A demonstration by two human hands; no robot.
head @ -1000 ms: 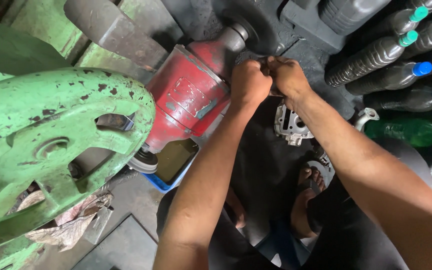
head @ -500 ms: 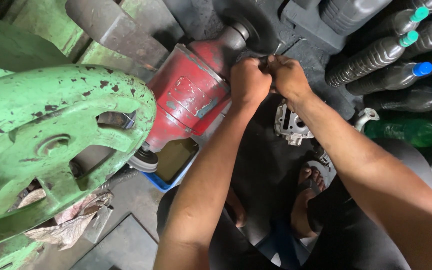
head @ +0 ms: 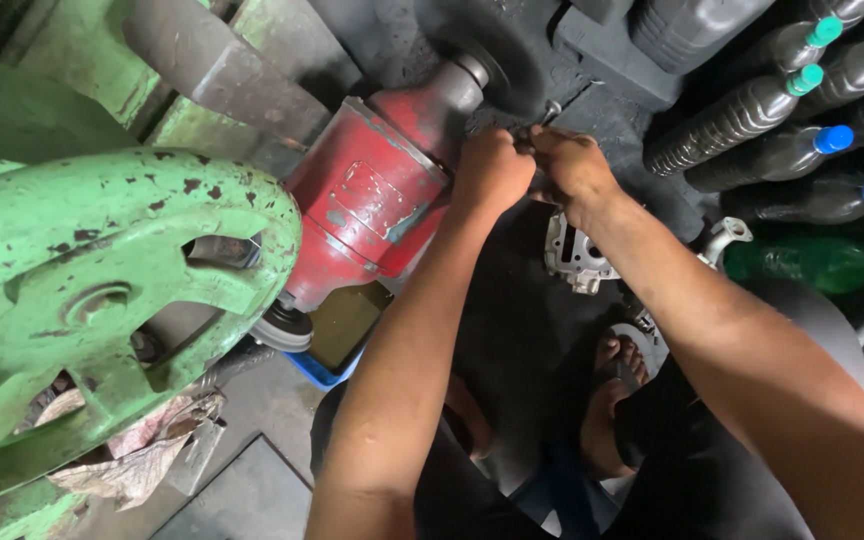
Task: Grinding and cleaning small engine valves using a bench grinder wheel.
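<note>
Both hands meet at the top centre of the head view, just beside the dark wheel (head: pixel 492 50) of a red bench grinder (head: pixel 372 200). Left hand (head: pixel 492 170) is curled into a fist; right hand (head: pixel 574 165) is closed beside it, knuckles touching. Together they pinch a small metal piece (head: pixel 550 110), a thin bright sliver that sticks up from between the fingers and slants up and to the right, its tip close to the wheel; its full shape is hidden by the fingers.

The grinder's long axis runs diagonally, from a small disc (head: pixel 284 325) at lower left up to the dark wheel at upper right. A worn, pale label patch (head: pixel 367 195), roughly rectangular, sits on the red housing. Below the housing stands a blue tray (head: pixel 337 350) of murky liquid.

Below the right hand lies a grey cast metal part (head: pixel 572 250) on the dark, oily floor. To the right, dark plastic bottles (head: pixel 752 110) with teal and blue caps lie stacked on their sides, and a green bottle (head: pixel 802 262) lies under them. A large, chipped green handwheel (head: pixel 102 310) fills the left side, with crumpled rags (head: pixel 142 450) under it. The person's sandalled foot (head: pixel 617 380) shows between the forearms.
</note>
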